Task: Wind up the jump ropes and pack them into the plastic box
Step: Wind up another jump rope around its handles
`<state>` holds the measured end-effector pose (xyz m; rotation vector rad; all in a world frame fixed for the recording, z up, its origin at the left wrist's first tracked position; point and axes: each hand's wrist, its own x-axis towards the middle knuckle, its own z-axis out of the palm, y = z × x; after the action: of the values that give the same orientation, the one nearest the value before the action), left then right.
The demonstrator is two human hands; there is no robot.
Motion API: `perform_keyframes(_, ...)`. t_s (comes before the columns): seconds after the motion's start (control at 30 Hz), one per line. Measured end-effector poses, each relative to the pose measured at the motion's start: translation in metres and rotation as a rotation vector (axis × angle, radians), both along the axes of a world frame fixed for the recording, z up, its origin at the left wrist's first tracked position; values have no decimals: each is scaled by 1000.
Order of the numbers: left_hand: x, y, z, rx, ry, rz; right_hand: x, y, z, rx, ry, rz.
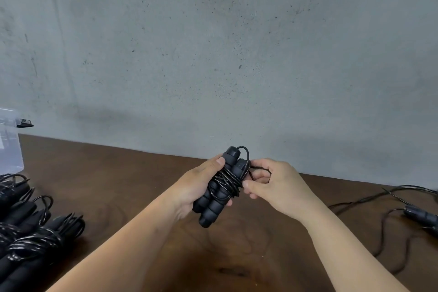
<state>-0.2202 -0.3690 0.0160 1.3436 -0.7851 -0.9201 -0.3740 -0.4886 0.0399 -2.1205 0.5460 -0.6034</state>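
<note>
Rope, wound round its paired handles, sits mid-frame above table, gripped by left hand; right hand pinches its cord end. Box at 9 o'clock, wound ropes at 8, loose rope at 3.

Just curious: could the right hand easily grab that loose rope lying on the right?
Probably yes, once freed: the loose rope lies in the open on the table, nothing between. But the right hand is now pinching cord on the bundle.

Black jump rope, handles paired, cord seemingly wound.
</note>
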Motion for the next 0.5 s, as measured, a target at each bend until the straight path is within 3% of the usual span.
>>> perform_keyframes(0.2, -1, -2, -5, 17, 19, -20, -3, -5, 4, -176, 76, -58)
perform_keyframes(0.4, -2, -8, -7, 43, 36, -1, -4, -8, -4, -303, -28, -125)
perform_keyframes(0.5, -2, -10, -5, 42, 73, 7, -4, -12, -5, -164, -146, -157)
